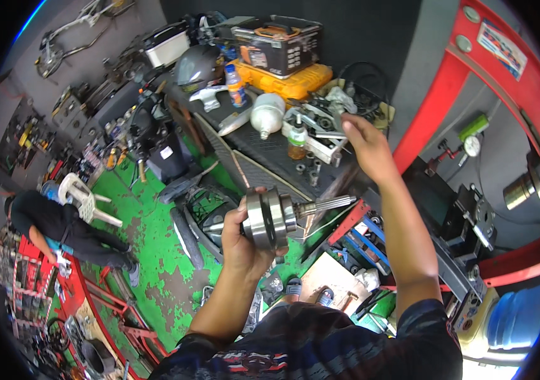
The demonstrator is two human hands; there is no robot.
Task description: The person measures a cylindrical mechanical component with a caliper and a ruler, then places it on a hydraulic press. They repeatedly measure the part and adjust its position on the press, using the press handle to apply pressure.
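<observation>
You're looking at a bright, evenly lit scene with strong colour; the light seems to come from above and the right, where the red press frame (466, 69) and the grey wall are palest. Shadows are soft and short. A clear glint sits on the steel crankshaft (270, 218) in your left hand (244, 244). The middle is sharp; your right hand (365, 145) is slightly soft. Straight edges bow toward the rim, the corners are black, and a thin blue fringe edges the top left and bottom right.
</observation>
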